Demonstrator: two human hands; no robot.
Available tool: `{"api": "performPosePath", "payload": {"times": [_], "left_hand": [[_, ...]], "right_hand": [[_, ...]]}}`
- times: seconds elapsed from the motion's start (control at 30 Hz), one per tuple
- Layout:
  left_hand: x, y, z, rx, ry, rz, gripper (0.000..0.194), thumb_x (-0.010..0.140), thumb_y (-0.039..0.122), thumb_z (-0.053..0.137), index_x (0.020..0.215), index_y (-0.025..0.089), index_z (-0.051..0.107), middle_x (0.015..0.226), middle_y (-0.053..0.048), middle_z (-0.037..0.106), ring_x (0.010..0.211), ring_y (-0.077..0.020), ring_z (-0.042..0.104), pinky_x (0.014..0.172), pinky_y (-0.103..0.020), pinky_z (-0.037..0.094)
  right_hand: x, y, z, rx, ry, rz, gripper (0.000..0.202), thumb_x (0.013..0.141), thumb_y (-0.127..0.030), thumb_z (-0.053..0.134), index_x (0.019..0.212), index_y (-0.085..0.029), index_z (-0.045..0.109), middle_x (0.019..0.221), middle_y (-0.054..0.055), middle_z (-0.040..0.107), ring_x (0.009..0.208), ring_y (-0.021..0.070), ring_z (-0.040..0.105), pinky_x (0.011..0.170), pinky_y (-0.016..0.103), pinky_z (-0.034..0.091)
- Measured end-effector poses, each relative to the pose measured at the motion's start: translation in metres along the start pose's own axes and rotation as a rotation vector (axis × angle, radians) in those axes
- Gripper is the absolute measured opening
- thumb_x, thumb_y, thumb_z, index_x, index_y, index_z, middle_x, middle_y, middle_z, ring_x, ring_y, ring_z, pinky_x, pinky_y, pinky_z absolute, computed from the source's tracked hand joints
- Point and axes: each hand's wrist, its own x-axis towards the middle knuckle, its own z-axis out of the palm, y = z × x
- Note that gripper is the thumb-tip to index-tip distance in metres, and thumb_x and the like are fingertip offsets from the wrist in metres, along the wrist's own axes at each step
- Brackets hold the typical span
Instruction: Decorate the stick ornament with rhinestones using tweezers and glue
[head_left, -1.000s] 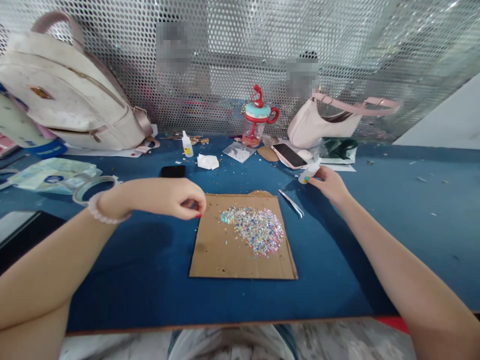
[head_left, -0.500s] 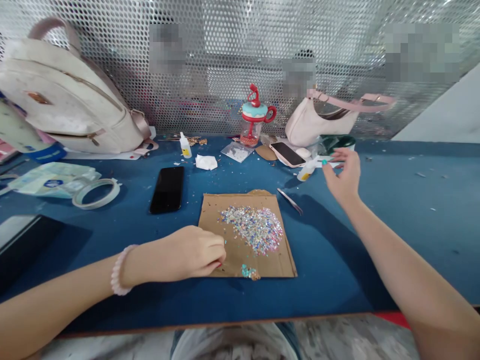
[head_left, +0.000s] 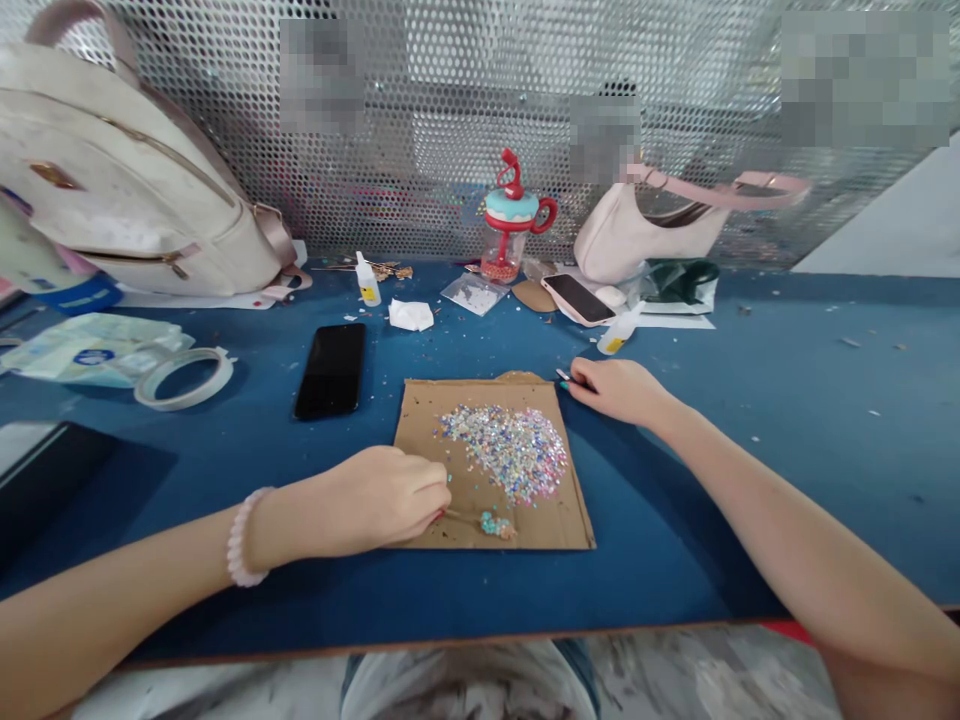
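My left hand (head_left: pixel 390 497) is closed at the left side of a piece of cardboard (head_left: pixel 420 420). From its fingertips a thin stick leads right to a small cluster of turquoise and tan beads (head_left: pixel 496 525), over the cardboard's lower part. Most of the stick is hidden in the fingers. A heap of glittering multicoloured rhinestones (head_left: pixel 510 450) is spread on the cardboard. Just off the cardboard's upper right corner, my right hand (head_left: pixel 619 390) is closed round tweezers (head_left: pixel 562 375). One end of them shows past the fingertips; the hand covers the rest.
Behind are a black phone (head_left: pixel 331 370), small glue bottles (head_left: pixel 367 280) (head_left: pixel 619 332), a crumpled tissue (head_left: pixel 411 315), a plastic bag (head_left: pixel 474 295), a pink-cased phone (head_left: pixel 577 299) and a red-handled cup (head_left: pixel 506 235). A roll of tape (head_left: pixel 184 380) and a backpack (head_left: pixel 142 190) are left; a handbag (head_left: pixel 645 235) is right.
My right hand has come down and left from beside the glue bottle and has closed on the tweezers. The beaded end of the stick has risen slightly; my left hand has barely moved.
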Motion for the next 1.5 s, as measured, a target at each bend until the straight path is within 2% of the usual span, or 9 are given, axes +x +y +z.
{"api": "performPosePath", "payload": {"times": [0.3, 0.53, 0.77, 0.97, 1.13, 1.27, 1.33, 1.43, 1.5], "left_hand": [[0.002, 0.002, 0.002, -0.023, 0.011, 0.006, 0.017, 0.096, 0.019, 0.043, 0.082, 0.018, 0.054, 0.079, -0.001, 0.059, 0.061, -0.012, 0.051, 0.054, -0.029, 0.031], [0.001, 0.001, 0.003, 0.015, 0.011, -0.001, 0.021, 0.097, 0.02, 0.041, 0.081, 0.018, 0.053, 0.076, -0.001, 0.059, 0.058, -0.0125, 0.05, 0.052, -0.032, 0.03], [0.0, 0.0, 0.0, 0.031, -0.042, 0.004, 0.021, 0.098, 0.021, 0.037, 0.084, 0.018, 0.053, 0.08, -0.001, 0.059, 0.062, -0.0132, 0.051, 0.054, -0.033, 0.03], [-0.002, 0.002, -0.002, 0.022, -0.047, 0.003, 0.022, 0.099, 0.021, 0.036, 0.085, 0.019, 0.053, 0.08, -0.001, 0.058, 0.058, -0.0124, 0.048, 0.053, -0.034, 0.028], [-0.001, 0.005, -0.003, 0.008, -0.04, 0.017, 0.02, 0.097, 0.018, 0.04, 0.083, 0.018, 0.053, 0.078, -0.001, 0.057, 0.058, -0.0123, 0.048, 0.053, -0.033, 0.027], [0.0, 0.006, -0.005, 0.011, -0.043, 0.011, 0.02, 0.097, 0.018, 0.04, 0.082, 0.018, 0.053, 0.077, 0.0, 0.057, 0.057, -0.0121, 0.047, 0.053, -0.032, 0.026], [0.0, 0.006, -0.006, 0.019, -0.062, 0.005, 0.019, 0.098, 0.018, 0.04, 0.083, 0.018, 0.053, 0.078, 0.0, 0.057, 0.058, -0.0123, 0.047, 0.053, -0.032, 0.026], [-0.002, 0.006, -0.004, 0.015, -0.067, 0.008, 0.018, 0.098, 0.019, 0.04, 0.085, 0.019, 0.053, 0.08, 0.0, 0.057, 0.059, -0.0126, 0.047, 0.054, -0.032, 0.025], [-0.002, 0.005, -0.003, -0.004, -0.057, 0.013, 0.02, 0.099, 0.02, 0.037, 0.087, 0.019, 0.053, 0.081, 0.0, 0.057, 0.06, -0.0127, 0.048, 0.055, -0.032, 0.026]], "right_hand": [[-0.001, 0.002, -0.003, 0.003, -0.022, 0.022, 0.014, 0.085, -0.026, 0.046, 0.073, -0.021, 0.052, 0.063, 0.003, 0.061, 0.053, 0.0168, 0.053, 0.051, 0.027, 0.023], [-0.002, 0.002, -0.007, 0.164, 0.035, 0.056, 0.012, 0.084, -0.026, 0.045, 0.074, -0.021, 0.05, 0.064, 0.002, 0.059, 0.056, 0.0166, 0.052, 0.053, 0.027, 0.028], [-0.003, -0.003, -0.016, 0.565, 0.026, 0.093, 0.011, 0.088, -0.03, 0.042, 0.08, -0.023, 0.044, 0.064, 0.0, 0.066, 0.052, 0.0146, 0.056, 0.054, 0.027, 0.039], [-0.005, -0.013, -0.023, 0.869, -0.042, 0.101, 0.016, 0.093, -0.038, 0.038, 0.09, -0.023, 0.042, 0.06, -0.003, 0.062, 0.039, 0.0088, 0.044, 0.04, 0.023, 0.033], [-0.012, -0.028, -0.034, 1.246, -0.234, 0.082, 0.028, 0.086, -0.038, 0.058, 0.108, -0.023, 0.052, 0.065, -0.003, 0.064, 0.035, 0.0048, 0.036, 0.033, 0.021, 0.025], [-0.016, -0.041, -0.039, 1.5, -0.266, 0.052, 0.04, 0.078, -0.031, 0.071, 0.113, -0.019, 0.056, 0.068, -0.002, 0.064, 0.042, 0.0045, 0.046, 0.037, 0.018, 0.034], [-0.019, -0.048, -0.04, 1.572, -0.29, 0.011, 0.039, 0.077, -0.027, 0.074, 0.111, -0.018, 0.058, 0.072, -0.001, 0.065, 0.047, 0.0054, 0.053, 0.041, 0.017, 0.04], [-0.022, -0.059, -0.038, 1.605, -0.284, -0.073, 0.015, 0.078, -0.023, 0.073, 0.089, -0.018, 0.064, 0.073, -0.001, 0.065, 0.052, 0.0056, 0.057, 0.043, 0.015, 0.044], [-0.024, -0.067, -0.037, 1.592, -0.249, -0.149, 0.009, 0.077, -0.021, 0.074, 0.08, -0.017, 0.066, 0.076, 0.0, 0.066, 0.055, 0.0056, 0.058, 0.045, 0.015, 0.045]]}}
